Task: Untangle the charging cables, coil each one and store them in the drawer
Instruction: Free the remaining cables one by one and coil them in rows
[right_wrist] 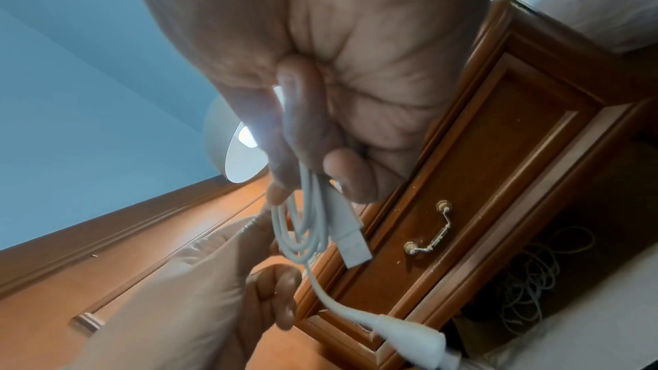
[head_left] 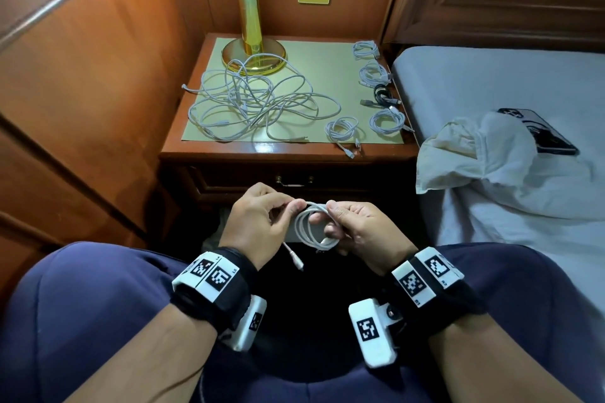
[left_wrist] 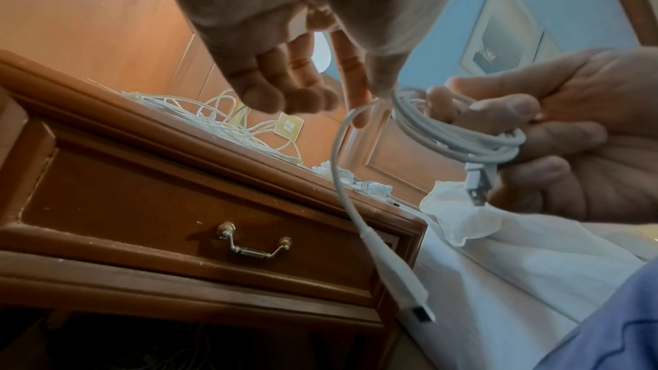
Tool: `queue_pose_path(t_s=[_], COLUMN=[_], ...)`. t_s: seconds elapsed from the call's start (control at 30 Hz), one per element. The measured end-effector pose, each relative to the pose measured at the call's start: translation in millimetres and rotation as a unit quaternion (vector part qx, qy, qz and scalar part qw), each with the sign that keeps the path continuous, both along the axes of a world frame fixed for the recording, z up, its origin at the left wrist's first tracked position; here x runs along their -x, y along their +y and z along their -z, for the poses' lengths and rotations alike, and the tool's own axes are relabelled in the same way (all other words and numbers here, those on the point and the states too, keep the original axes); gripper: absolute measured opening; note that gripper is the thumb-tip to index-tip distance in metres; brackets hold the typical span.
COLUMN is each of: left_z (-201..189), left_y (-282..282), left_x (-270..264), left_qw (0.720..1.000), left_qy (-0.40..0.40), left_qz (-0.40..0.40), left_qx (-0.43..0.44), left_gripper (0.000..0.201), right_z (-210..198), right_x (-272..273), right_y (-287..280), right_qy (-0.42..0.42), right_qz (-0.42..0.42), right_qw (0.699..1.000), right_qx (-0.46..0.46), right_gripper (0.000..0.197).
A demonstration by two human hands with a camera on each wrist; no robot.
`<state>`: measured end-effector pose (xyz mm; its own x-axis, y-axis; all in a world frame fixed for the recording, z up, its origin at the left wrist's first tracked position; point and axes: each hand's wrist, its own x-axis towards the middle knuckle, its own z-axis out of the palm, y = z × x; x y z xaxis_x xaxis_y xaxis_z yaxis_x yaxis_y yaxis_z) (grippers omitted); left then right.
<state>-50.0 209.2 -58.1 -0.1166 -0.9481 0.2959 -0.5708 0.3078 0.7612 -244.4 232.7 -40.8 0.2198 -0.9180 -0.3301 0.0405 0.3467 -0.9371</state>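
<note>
White cable coil [head_left: 313,228] between both hands' grip

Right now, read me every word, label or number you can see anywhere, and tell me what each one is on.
"L5": on the white marker block of the left wristband; it is tiny, so this reading is unsure.
Right wristband: small print beside its square code patterns, too small to read.
Phone on the bed: markings blurred, unreadable.
Cables, wall plate, nightstand: no text visible.

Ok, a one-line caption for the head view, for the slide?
Both hands wind a white cable into a coil in front of the closed drawer; a tangle waits on the nightstand.
</note>
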Motion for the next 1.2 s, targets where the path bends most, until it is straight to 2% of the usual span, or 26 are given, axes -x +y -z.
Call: queue_pose_path(t_s=[0.07,0.2,0.37,0.53,0.7,1.0,1.13,1.2], left_z=[-1.4,-4.1,-9.9,-7.2,-4.2,-4.8,-2.6,-2.5], left_y=[0.4,3.6,9.6,12.6,10.8,11.3,7.5,6.6], left_x=[0.7,2.7,6.3,9.9,9.1,15.9,17.6,18.7], left_qw=[1.0,0.992,0.973,0.953,0.956,0.889,0.897,0.89], left_qy=[0.011,0.082,0.161,0.198,0.197,0.369,0.36,0.373], left_qz=[-0.018,-0.013,0.057,0.109,0.087,0.067,0.066,0.069], left_qx=[-0.009,-0.092,-0.157,-0.2,-0.198,-0.264,-0.248,-0.253], left_gripper=[0.009,0.011,0.034,0.011,0.011,0.015,0.014,0.015], right_z=[-2.7,-1.4,-6.5,-2.1,7.7,7.4,10.5,11.4], right_x=[-0.1,-3.1,-3.9,-2.0,-1.7,-9.0,-12.1,-12.9], right_y=[0.8,4.9,6.2,2.6,-0.8,4.1,4.8,3.4], right_qy=[0.009,0.026,0.013,0.035,0.066,0.157,0.201,0.222], right_qz=[-0.002,0.006,0.022,0.052,0.054,0.078,0.097,0.1], right_qw=[1.0,0.999,0.998,0.995,0.992,0.97,0.954,0.944], right_qx=[0.011,0.045,0.053,0.078,0.099,0.168,0.201,0.224], right_gripper=[0.035,0.034,0.036,0.037,0.038,0.037,0.037,0.035])
